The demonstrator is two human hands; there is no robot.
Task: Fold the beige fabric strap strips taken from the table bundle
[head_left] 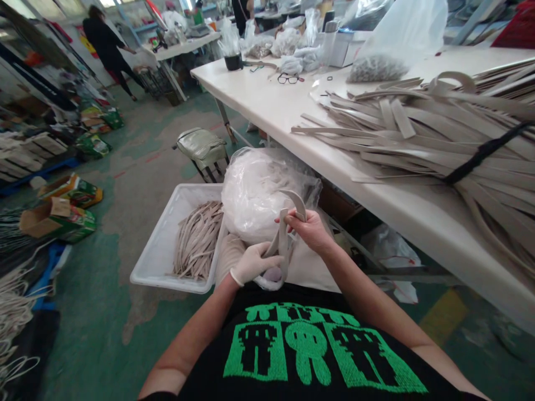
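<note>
A beige flat strap hangs in a loop in front of my lap, held by both hands. My left hand, in a white glove, is closed around one part of it. Bare-skinned, my right hand pinches the upper part between thumb and fingers, and a curved end rises above it. Just beyond my hands sits a bulging clear plastic bag with pale contents. To the left stands a white plastic bin holding a heap of similar beige straps.
A long white table runs along the right, carrying a big bundle of beige straps tied with a black band. Eyeglasses lie farther back. A green-covered stool stands beyond the bin; cartons lie left. A person is at the back.
</note>
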